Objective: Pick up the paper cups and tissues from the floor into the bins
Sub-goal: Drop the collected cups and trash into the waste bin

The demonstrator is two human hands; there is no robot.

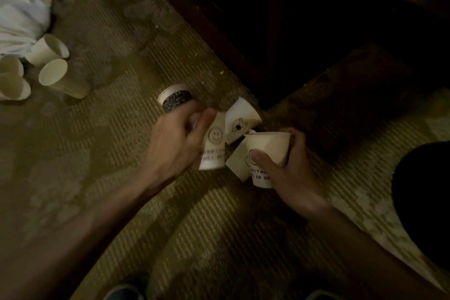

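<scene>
Dim carpet [219, 226]: blurred left hand [177, 143] grips smiley cup [214, 146], right hand [286, 174] grips lettered cup [267, 145].

**One head-worn camera, aimed steeply down at the floor**

The single view sits on the person's head and faces forward and down onto a ribbed carpet [219, 226]. It is close. Both forearms enter from the bottom edge, and the middle is filled by the left hand [177, 139] gripping a smiley-face cup [214, 141] and the right hand [287, 173] gripping a lettered cup [266, 148]. The wide lens bends the carpet's ribs toward the edges. Shoe tips [124, 292] show at the bottom, and plain paper cups [53, 73] lie far left.
</scene>
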